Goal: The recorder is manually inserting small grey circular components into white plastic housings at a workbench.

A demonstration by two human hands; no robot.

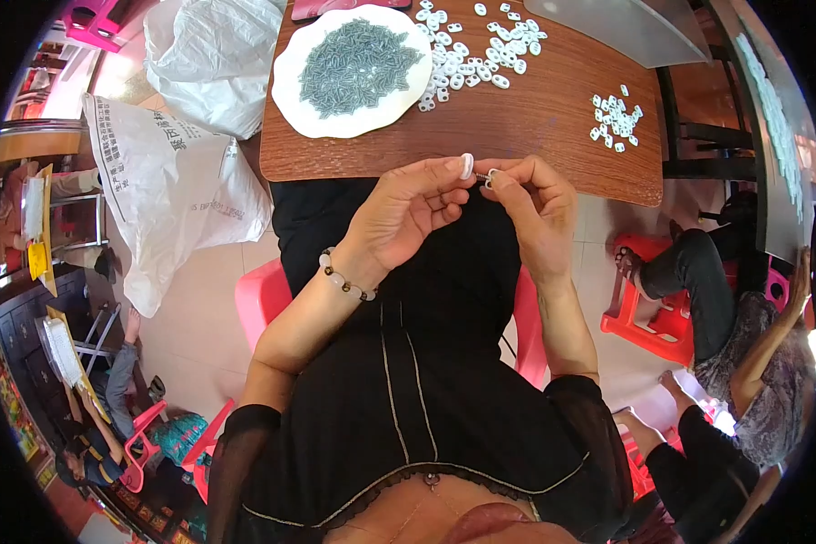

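Observation:
My left hand (417, 213) is raised just off the table's near edge, thumb and forefinger pinching a white oval plastic piece (467, 166). Close against it, my right hand (539, 213) pinches a small white plastic piece (490, 179). A thin dark pin seems to run between the two pieces; its ends are hidden by the fingers. Beyond my left hand lies a white scalloped plate (286, 102) heaped with small grey metal pins or springs (358, 68). Loose white two-holed oval pieces (471, 68) spread beside the plate. Smaller white pieces (615, 120) form a pile at the table's right.
The brown wooden table (517, 136) has a grey upright panel (621, 27) along its far right. White woven sacks (177, 181) stand on the floor at left. A red plastic stool (648, 317) and seated people are at right; others sit at left.

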